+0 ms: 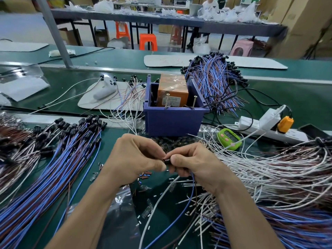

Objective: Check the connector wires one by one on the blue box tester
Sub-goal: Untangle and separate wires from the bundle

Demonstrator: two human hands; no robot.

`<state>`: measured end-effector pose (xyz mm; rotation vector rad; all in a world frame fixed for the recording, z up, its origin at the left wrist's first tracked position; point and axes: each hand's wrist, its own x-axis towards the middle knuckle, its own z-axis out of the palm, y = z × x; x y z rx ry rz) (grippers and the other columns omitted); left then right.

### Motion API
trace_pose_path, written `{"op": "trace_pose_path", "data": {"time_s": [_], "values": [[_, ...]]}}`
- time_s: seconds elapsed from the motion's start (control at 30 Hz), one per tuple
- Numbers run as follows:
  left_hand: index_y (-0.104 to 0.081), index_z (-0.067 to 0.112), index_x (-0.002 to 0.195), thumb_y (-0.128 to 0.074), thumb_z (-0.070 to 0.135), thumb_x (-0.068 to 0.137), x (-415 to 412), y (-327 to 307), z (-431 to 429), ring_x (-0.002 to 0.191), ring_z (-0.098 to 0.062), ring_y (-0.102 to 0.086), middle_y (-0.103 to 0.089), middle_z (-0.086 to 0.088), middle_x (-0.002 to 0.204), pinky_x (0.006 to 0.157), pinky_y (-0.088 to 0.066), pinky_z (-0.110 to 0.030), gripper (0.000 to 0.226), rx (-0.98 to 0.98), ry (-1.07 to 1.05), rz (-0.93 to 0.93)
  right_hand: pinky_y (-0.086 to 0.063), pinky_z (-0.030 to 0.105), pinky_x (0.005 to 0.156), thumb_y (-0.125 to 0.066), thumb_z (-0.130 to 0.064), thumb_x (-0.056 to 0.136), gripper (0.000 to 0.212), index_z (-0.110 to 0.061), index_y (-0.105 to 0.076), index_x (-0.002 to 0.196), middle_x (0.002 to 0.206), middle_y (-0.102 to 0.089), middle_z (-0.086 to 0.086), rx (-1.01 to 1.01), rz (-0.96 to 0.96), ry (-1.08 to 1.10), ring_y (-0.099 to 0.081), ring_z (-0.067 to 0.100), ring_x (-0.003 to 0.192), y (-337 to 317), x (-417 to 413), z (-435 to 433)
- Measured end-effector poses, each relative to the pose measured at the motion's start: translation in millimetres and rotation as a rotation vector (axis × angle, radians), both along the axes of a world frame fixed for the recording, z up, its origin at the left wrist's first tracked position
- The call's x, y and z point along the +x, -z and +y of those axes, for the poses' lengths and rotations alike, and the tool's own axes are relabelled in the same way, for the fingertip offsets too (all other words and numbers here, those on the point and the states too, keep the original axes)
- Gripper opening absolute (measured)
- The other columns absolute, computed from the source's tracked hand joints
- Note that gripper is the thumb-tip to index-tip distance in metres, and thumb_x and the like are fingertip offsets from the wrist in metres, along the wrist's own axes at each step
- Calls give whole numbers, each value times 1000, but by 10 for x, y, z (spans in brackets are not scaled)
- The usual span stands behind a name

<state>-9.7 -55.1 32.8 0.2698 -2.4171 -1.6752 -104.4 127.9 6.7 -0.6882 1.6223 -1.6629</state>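
We worked at a long bench covered in a dark green mat (111, 141), in a hall with further tables, cardboard cartons and orange plastic stools (148, 41) at twelve o'clock. The blue box tester (173, 121), a square plastic bin with two screws standing in its front rim, sat on the mat at twelve o'clock from our hands, with an orange block (173, 90) inside it. A tangled sheaf of blue and brown wires (213, 81) with black ends lay just behind it at one o'clock. At nine o'clock a combed bundle of blue, brown and white leads (53, 168) fanned out, each capped by a small black cylinder. At three o'clock lay a loose heap of white wires (269, 168), with a lime-green timer (228, 139) and a white power strip (269, 126) near it. Snipped bits of insulation littered the mat.

Our left hand (133, 157) and right hand (195, 164) met at the centre, knuckles up, fingers curled. Both pinched one black connector (167, 161) between thumb and fingertips, near the box but apart from it. Its blue lead (190, 200) trailed from under the right hand toward six o'clock.
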Motion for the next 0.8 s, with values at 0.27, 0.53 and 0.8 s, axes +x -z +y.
{"op": "trace_pose_path", "data": {"time_s": [0.27, 0.53, 0.8], "values": [[-82, 28, 72, -93, 21, 46, -7, 71, 7, 60, -11, -67, -76, -3, 69, 58, -54, -24, 29, 18, 65, 81, -43, 20, 53, -67, -9, 93, 15, -8, -81, 97, 73, -69, 14, 1, 30, -33, -52, 11, 58, -19, 27, 12], [-81, 35, 85, -93, 8, 70, -71, 58, 131, 70, -13, -75, -79, 6, 77, 69, -60, -24, 33, 71, -272, 297, -30, 16, 40, -59, -6, 100, 16, -7, -75, 102, 64, -62, 10, -29, -29, 122, -38, 8, 42, -149, 89, -130], [-59, 40, 128, -79, 28, 89, 37, -147, 446, 106, -6, -71, -75, 6, 117, 90, -55, -20, 45, 219, 340, -62, -22, 22, 43, -64, -8, 84, 19, -11, -74, 68, 50, -44, 0, -514, -284, 445, -26, 9, 39, -715, 12, -11]]}}
